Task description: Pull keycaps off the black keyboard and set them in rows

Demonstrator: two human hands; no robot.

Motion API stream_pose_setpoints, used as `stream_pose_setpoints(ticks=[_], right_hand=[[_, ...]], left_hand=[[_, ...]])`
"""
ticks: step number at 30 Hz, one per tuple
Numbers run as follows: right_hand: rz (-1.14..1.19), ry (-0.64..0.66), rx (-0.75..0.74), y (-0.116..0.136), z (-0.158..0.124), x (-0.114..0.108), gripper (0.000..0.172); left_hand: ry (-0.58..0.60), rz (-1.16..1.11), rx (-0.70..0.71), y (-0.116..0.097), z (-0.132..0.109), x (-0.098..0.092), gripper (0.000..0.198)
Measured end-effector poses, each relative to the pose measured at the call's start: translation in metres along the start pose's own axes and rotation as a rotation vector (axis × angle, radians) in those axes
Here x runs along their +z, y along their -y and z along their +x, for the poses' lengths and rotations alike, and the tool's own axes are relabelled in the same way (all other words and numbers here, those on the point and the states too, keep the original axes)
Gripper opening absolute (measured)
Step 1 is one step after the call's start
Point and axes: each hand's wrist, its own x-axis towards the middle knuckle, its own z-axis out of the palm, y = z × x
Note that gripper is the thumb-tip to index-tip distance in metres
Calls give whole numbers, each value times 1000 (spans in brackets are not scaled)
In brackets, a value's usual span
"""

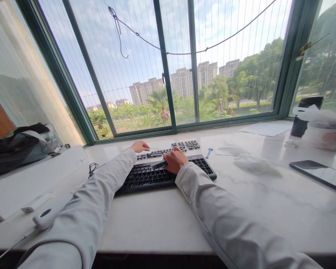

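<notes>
A black keyboard base (148,178) lies on the white marble-look counter (156,220). Beyond its far edge, loose black keycaps (156,153) are laid out in rows, with more at the back right (192,145). My right hand (176,160) is closed around a dark brush-like tool (159,164), whose tip points left over the keyboard. At the left end of the keycap rows is my left hand (140,146), low over the counter with its fingers bent; whether it holds a keycap is too small to tell. A small blue tool (209,152) lies right of the keyboard.
Crumpled clear plastic (254,164) and a phone (322,173) lie to the right. A bagged tub (324,130) and a black container (302,116) stand at the back right. A white box (44,179), a black bag (22,147) and a cable (93,169) are on the left.
</notes>
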Motion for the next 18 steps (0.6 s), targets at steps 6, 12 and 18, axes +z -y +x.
stream_pose_setpoints(ticks=[6, 12, 18], right_hand=[[11, -1, 2, 0, 1, 0, 25], [9, 4, -4, 0, 1, 0, 25], [10, 0, -2, 0, 0, 0, 26]], left_hand=[[18, -13, 17, 8, 7, 9, 29], [17, -2, 20, 9, 6, 11, 29], [3, 11, 13, 9, 4, 14, 26]])
